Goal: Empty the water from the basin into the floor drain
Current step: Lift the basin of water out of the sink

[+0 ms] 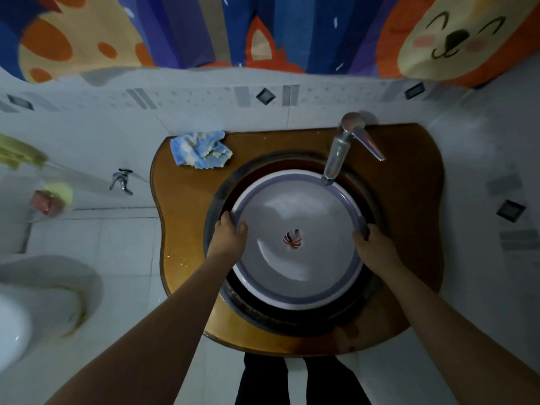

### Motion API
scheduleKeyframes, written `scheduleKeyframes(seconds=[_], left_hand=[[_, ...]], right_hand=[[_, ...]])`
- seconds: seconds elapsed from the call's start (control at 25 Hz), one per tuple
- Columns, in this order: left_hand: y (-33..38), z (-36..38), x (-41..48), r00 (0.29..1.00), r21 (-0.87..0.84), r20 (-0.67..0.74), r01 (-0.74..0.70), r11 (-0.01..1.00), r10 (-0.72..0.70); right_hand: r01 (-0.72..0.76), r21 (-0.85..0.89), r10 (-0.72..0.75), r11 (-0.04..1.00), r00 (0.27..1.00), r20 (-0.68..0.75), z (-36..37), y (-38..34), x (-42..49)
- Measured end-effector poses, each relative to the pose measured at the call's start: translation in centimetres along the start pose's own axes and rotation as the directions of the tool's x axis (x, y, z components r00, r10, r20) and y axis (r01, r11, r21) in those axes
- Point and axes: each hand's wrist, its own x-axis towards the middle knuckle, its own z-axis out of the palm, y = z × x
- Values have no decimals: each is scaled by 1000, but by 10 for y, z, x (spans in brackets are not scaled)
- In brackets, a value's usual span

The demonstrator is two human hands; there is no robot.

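A round white basin (298, 301) with a purple rim and a small leaf picture on its bottom sits inside the dark sink bowl (295, 320) of a brown wooden counter. Clear water fills it. My left hand (230, 235) grips the rim on the left side, thumb over the edge. On the right side, my right hand (371, 239) holds the rim the same way. The floor drain is not in view.
A chrome tap (340, 150) reaches over the basin's far edge. A blue checked cloth (200, 149) lies on the wooden counter (181, 229) at the back left. A white toilet (35, 305) stands on the left, a wall tap (121, 181) behind it. White tiled floor surrounds the counter.
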Motion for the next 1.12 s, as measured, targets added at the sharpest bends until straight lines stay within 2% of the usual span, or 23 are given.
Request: scheduleKeyframes(seconds=[0.2,0.8,1.12], left_hand=[[-8,2,19,999,93,36,19,996,-23],[-18,-10,38,991,268,131,-71,961,36],[-20,-16,41,988,286,152,-81,955,38]], right_hand=[[-59,29,57,998,997,58,4,4,14],[61,-114,-57,992,998,36,-1,14,13],[63,-36,-61,997,996,57,-4,15,9]])
